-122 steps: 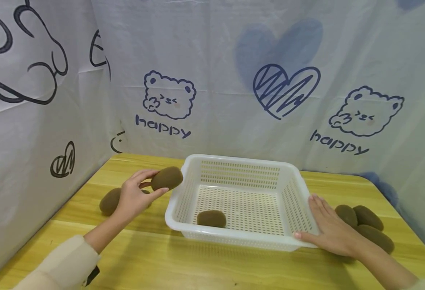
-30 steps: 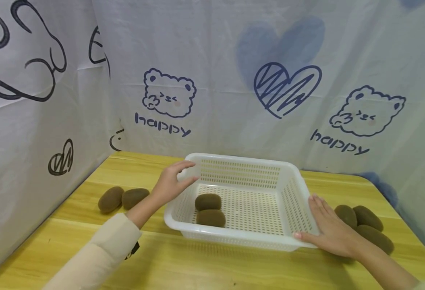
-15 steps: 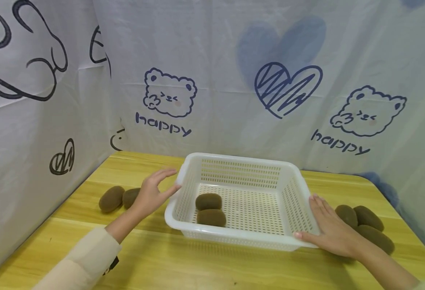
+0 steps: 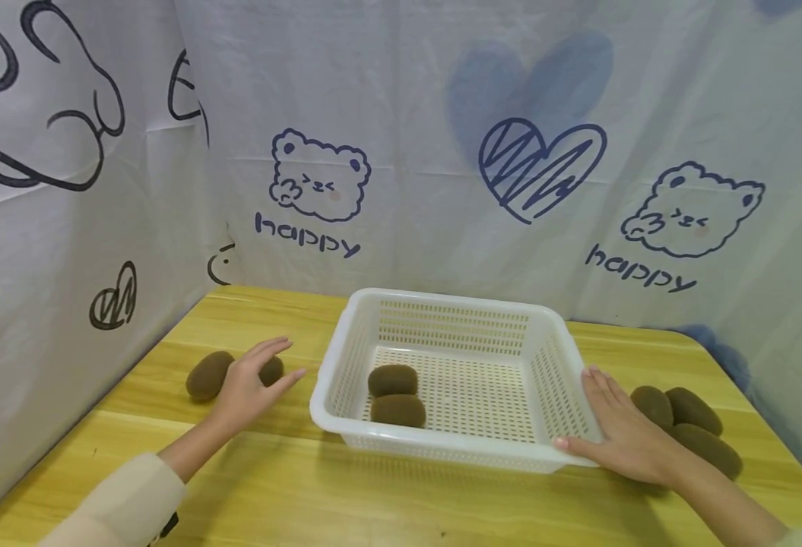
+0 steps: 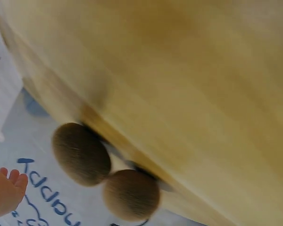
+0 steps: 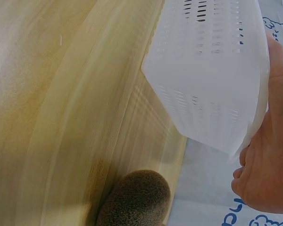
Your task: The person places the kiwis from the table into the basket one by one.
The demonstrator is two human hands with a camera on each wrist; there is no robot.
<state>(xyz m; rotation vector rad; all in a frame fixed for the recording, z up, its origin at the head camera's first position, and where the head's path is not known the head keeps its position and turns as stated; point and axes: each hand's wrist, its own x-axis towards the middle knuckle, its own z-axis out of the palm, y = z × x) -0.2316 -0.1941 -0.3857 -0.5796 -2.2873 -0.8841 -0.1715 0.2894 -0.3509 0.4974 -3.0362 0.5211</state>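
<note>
My left hand, thumb and fingers spread apart, holds nothing at the table's left side. Just beyond its palm is a brown kiwi, partly hidden by the hand. Another kiwi lies to its left. In the left wrist view the two kiwis sit close together, apart from the hand. My right hand rests on the right rim of a white perforated basket, fingers extended and thumb over the front corner. Inside, two kiwis lie side by side at the left.
Several more kiwis are grouped right of the basket, near my right wrist; one shows large in the right wrist view. A patterned white cloth hangs behind and left of the yellow wooden table.
The left hand held a kiwi beside the basket earlier; that kiwi now lies in the basket behind the first. The emptied hand has drawn back left towards the remaining pair. The right hand stays put.
</note>
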